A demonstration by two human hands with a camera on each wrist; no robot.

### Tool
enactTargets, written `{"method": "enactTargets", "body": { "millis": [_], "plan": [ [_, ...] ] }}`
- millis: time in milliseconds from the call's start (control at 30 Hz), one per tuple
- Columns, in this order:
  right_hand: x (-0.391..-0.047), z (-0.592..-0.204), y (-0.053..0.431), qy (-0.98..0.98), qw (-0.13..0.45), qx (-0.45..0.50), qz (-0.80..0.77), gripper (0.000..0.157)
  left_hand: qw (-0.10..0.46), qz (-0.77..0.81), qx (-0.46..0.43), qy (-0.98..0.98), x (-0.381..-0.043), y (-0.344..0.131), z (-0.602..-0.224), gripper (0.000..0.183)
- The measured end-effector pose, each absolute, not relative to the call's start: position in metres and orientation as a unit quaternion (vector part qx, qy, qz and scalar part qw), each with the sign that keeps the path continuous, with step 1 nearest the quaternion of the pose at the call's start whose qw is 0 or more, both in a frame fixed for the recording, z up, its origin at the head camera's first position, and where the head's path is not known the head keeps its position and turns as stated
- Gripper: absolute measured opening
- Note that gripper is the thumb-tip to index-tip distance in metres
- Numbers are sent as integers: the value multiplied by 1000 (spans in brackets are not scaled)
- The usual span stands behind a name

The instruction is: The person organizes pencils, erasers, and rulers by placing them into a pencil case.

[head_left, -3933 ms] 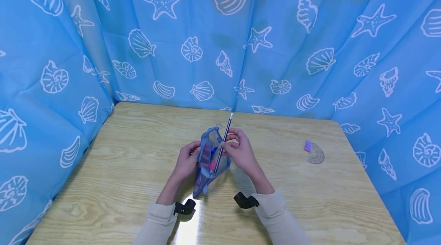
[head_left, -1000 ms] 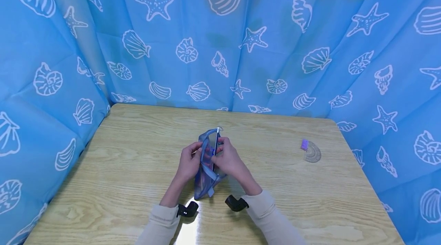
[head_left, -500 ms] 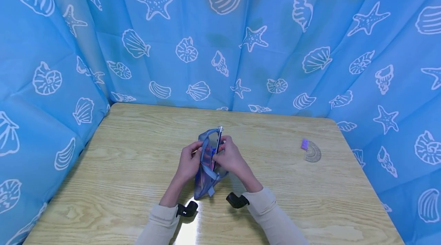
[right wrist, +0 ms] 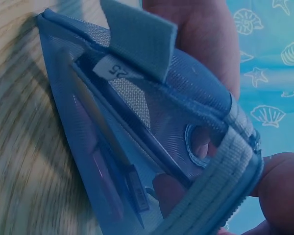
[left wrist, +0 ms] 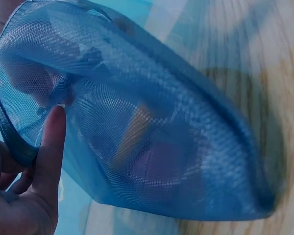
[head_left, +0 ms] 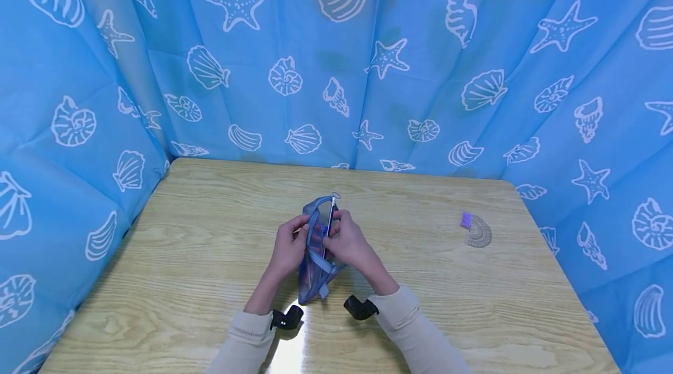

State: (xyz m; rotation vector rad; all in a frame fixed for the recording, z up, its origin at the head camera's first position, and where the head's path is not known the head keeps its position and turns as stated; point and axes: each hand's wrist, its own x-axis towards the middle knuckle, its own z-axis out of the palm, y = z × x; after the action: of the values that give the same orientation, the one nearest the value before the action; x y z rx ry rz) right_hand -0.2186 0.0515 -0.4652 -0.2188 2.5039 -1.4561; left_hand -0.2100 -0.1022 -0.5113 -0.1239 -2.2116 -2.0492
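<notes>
A blue mesh pencil pouch (head_left: 310, 281) with a zip edge stands tilted above the table, its mouth spread. My left hand (head_left: 289, 244) pinches the mouth's left rim between thumb and fingers. My right hand (head_left: 349, 242) reaches into the mouth, holding a dark pencil (head_left: 330, 217) whose white end shows near the zip pull. Most of the pencil lies inside the pouch. Through the mesh (right wrist: 73, 127), the right wrist view shows several slim items, one of them yellowish, and a small dark piece (right wrist: 137, 188). In the left wrist view, a yellowish shape (left wrist: 131, 137) shows through the mesh.
A clear protractor (head_left: 479, 232) lies on the wooden table (head_left: 210, 257) to the right, with a small purple block (head_left: 466, 220) against its upper left side. A blue shell-patterned curtain (head_left: 326, 58) closes in the back and sides.
Since the earliest frame the pencil has gone down into the pouch, and my right hand has moved left and lower with it. In the last half second the pencil's top has tipped slightly left.
</notes>
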Motion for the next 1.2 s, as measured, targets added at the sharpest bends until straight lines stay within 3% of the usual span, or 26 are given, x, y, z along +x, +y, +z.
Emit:
{"method": "enactTargets", "body": {
  "millis": [500,800,1200],
  "plan": [
    [-217,-466,54,849,121,-69,-509,63,57,-687,-42,-723,-207,-98,-517,26],
    [-223,-474,56,851,115,-77,-506,44,51,-703,-46,-708,-208,-99,-516,27],
    [-225,-473,54,840,123,-78,-522,45,69,-677,-40,-732,-209,-99,-509,27]
  ]
}}
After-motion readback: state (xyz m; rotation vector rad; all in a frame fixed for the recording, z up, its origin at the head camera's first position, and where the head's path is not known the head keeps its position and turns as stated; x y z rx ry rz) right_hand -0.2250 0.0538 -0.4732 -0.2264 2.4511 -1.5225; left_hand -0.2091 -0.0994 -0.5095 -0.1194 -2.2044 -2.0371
